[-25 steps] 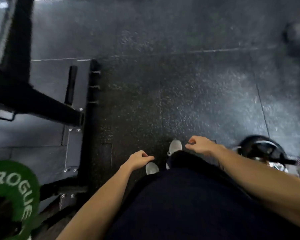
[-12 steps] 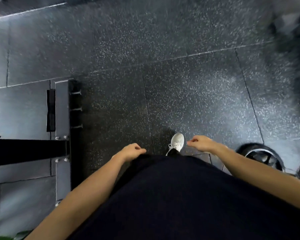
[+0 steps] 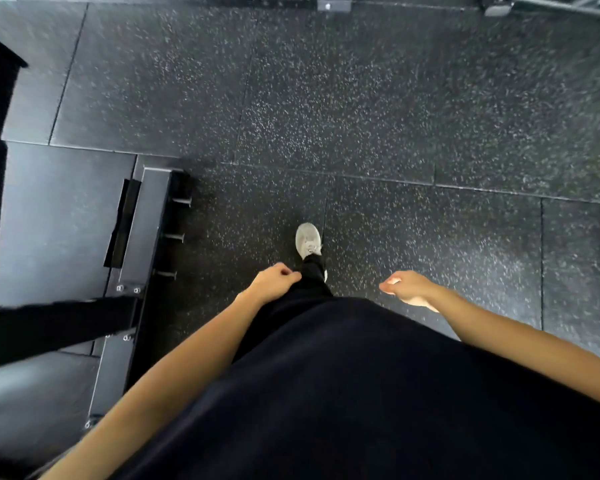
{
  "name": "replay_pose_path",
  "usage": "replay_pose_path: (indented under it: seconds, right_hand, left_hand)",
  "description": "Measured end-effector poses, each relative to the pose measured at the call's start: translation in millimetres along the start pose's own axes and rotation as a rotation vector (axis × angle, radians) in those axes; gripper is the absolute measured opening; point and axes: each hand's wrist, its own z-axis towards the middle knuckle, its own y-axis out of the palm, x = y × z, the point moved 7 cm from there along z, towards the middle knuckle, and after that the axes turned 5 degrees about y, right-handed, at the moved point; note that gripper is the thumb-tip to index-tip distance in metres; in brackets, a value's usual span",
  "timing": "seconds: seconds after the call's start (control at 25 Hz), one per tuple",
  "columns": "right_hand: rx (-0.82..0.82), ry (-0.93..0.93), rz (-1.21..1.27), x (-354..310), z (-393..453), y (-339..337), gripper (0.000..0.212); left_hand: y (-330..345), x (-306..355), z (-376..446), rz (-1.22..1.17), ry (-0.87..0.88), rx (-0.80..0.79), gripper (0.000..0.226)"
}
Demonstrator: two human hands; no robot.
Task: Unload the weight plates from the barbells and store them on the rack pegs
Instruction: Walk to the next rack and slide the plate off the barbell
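Three short rack pegs (image 3: 174, 236) project sideways, bare.

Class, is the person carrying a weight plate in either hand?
No: the left hand and right hand hang loosely curled and hold nothing.

Black flooring (image 3: 395, 116) flecked with white is seen beyond the hands; a white shoe (image 3: 307, 240) is seen between them.

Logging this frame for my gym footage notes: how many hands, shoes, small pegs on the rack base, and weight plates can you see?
Hands: 2, left hand and right hand
Shoes: 1, grey shoe
Pegs: 3, e.g. top peg
Weight plates: 0
Total: 6
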Motion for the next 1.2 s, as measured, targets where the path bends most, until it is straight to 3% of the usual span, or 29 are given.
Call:
replay_pose_path:
  seconds: [0.24,0.68,0.8,1.0,1.2]
  right_hand:
    - [0.12,-0.061,0.045,-175,55,-154,0.036]
    - [0.015,-0.092,-0.17,-426,204,-341,0.032]
    - [0.011,-0.155,-0.292,-532,239,-404,0.033]
    - [-0.062,-0.277,-0.516,-710,279,-458,0.027]
    - [-0.13,-0.308,-0.754,-883,329,-455,0.029]
  left_hand:
    - [-200,66,99,0.062,0.007,-0.012,0.039]
    - [-404,108,248,-0.002,-0.102,-0.022,0.041]
    - [-478,111,270,-0.199,-0.214,0.072,0.047]
    - [-600,98,294,-0.545,-0.317,0.41,0.039]
    - [-675,60,352,-0.725,-0.421,0.356,0.046]
